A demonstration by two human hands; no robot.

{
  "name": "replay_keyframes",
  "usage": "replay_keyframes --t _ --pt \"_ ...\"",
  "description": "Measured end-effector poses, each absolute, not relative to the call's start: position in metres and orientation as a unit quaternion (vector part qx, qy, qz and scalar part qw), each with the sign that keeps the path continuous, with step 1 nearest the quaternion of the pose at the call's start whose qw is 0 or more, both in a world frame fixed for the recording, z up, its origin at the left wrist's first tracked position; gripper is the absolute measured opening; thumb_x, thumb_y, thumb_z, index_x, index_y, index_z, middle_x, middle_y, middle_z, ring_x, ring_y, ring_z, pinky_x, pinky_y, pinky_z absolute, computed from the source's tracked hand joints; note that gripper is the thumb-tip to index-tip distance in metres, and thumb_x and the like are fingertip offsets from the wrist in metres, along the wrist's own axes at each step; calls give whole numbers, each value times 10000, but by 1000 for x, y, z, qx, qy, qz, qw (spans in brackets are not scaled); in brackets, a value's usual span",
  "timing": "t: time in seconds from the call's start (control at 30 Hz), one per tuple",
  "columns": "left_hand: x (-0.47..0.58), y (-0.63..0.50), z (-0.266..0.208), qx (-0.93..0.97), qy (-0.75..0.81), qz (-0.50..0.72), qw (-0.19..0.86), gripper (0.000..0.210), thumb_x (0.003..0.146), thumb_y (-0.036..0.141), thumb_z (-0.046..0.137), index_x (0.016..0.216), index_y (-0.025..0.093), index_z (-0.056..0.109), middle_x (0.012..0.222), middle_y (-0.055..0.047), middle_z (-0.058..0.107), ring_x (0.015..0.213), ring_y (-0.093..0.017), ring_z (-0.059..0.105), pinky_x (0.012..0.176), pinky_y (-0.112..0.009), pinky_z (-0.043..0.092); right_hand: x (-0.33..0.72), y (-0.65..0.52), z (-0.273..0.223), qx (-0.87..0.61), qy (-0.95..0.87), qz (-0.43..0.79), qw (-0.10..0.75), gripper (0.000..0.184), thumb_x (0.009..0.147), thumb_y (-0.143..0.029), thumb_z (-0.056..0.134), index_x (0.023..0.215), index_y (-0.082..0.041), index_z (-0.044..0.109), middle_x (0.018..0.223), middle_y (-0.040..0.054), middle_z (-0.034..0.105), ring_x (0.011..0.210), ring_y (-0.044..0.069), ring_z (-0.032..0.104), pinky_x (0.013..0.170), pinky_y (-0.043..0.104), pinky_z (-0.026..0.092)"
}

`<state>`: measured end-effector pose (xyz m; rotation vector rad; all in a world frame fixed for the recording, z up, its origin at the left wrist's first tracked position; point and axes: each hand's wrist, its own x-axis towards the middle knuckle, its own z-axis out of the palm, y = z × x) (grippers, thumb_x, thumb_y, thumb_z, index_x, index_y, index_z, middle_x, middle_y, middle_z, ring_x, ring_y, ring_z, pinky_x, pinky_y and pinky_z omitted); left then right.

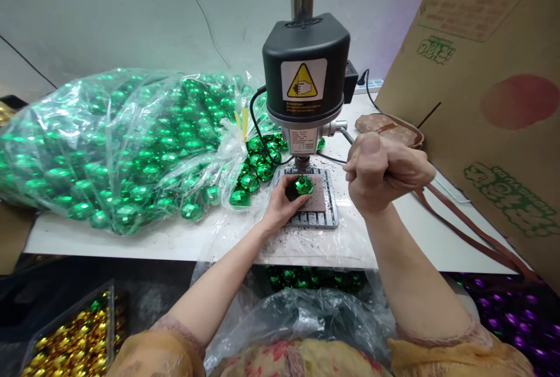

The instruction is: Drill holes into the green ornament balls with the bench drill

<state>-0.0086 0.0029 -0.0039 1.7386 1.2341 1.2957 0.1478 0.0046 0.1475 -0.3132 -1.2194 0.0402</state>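
A shiny green faceted ball (303, 185) rests on a brown square board (315, 201), held between the thumb and fingers of my left hand (282, 201). Under the board lies the slotted metal base (331, 213) of a small bench drill press (306, 67). The drill's chuck (301, 162) is just above the ball; whether they touch I cannot tell. My right hand (385, 170) is closed around the drill press's feed lever (347, 135), whose far end is hidden in the fist.
A large clear bag (109, 149) of green balls lies at left, with several loose green balls (249, 181) beside it. A patterned pouch (387, 126) with a brown strap and a cardboard box (481, 103) stand at right. Gold balls (74, 336) and purple balls (516, 318) are below the table.
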Motion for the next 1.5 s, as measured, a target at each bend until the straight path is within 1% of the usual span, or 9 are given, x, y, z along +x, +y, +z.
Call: replay_keyframes --t 0.37,0.6,0.8,0.97,1.07,1.13,1.23,1.3,1.5 --pt "-9 2 -3 646 462 501 344 512 750 363 812 1189 227 587 1110 -80 665 1070 -253 647 968 -425 515 151 9 132 -127 -584 -24 801 530 862 -191 581 418 -188 292 357 -68 355 312 55 351 341 254 228" --pt "-5 1 2 641 486 495 329 494 749 340 806 1169 212 580 1083 -76 666 1025 -233 650 927 -396 526 146 2 185 -225 -530 99 812 444 898 -176 588 462 -183 502 384 -78 396 354 24 353 412 241 290" --pt "-14 -48 16 692 477 509 185 364 805 340 740 1133 233 625 1041 -67 667 974 -224 651 854 -374 537 147 10 204 -268 -562 100 776 468 931 -267 570 479 -207 463 406 -65 377 370 40 334 469 268 348" --pt "-38 -134 -6 887 306 342 42 470 796 408 748 1226 267 622 1017 -107 683 855 -222 660 714 -355 562 148 9 200 -254 -556 88 786 466 919 -280 593 476 -200 476 398 -65 385 360 33 334 442 260 317" --pt "-53 -163 -16 929 262 262 -19 518 822 518 701 1251 247 602 1095 -135 689 937 -252 661 783 -397 579 147 8 199 -237 -551 91 795 453 911 -251 603 473 -193 500 392 -61 395 351 30 345 423 256 299" --pt "-63 -160 -13 911 289 289 -53 441 889 448 640 1270 235 577 1142 -141 678 1018 -254 650 846 -403 575 146 6 199 -231 -549 97 797 445 915 -200 585 476 -189 513 393 -59 396 351 30 348 423 254 292" --pt "-83 -123 3 831 416 359 -86 368 947 181 504 1305 255 543 1149 -130 665 1055 -243 642 900 -410 552 144 4 199 -222 -539 93 807 449 909 -120 561 467 -188 515 383 -64 386 342 27 340 413 253 270" --pt "-99 -90 14 768 525 361 -73 372 955 154 450 1302 250 543 1163 -136 650 1101 -271 621 960 -456 514 143 3 199 -222 -534 89 811 452 903 -104 560 462 -191 517 377 -65 384 332 28 334 402 258 255" --pt "-136 -36 17 718 653 238 -30 360 814 188 666 1170 179 611 1042 -115 634 1033 -311 593 937 -461 495 145 6 197 -213 -537 94 811 435 893 -233 628 467 -195 544 375 -60 401 328 33 347 394 270 276"
